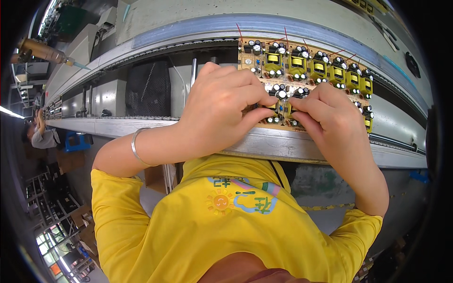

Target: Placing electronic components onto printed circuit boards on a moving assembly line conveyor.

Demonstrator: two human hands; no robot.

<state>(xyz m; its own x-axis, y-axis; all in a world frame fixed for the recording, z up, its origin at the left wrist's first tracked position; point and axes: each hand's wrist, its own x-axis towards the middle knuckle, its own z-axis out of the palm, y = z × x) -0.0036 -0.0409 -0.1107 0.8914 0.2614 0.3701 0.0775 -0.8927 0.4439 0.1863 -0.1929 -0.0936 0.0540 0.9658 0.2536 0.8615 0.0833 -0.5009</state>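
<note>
A tan circuit board panel [242,57] lies across the conveyor in front of me, crowded with yellow transformers [297,62], black-and-silver capacitors [256,47] and thin red wires standing up along its far side. My left hand [219,104] is closed, its finger and thumb pinching a yellow transformer [272,107] in the near row. Just to the right, my right hand [337,115] pinches another yellow transformer [288,110] in that row. The fingertips of both hands nearly meet, and they partly hide these two parts. A silver bangle [135,146] circles my left wrist.
A metal rail [264,147] runs along the conveyor's near side, with a bluish rail [203,34] beyond. Black mesh [148,89] shows between the rails. A blue-tipped amber tool [52,53] hangs at upper left. Pliers [390,38] lie far right. Another person [45,137] works at far left.
</note>
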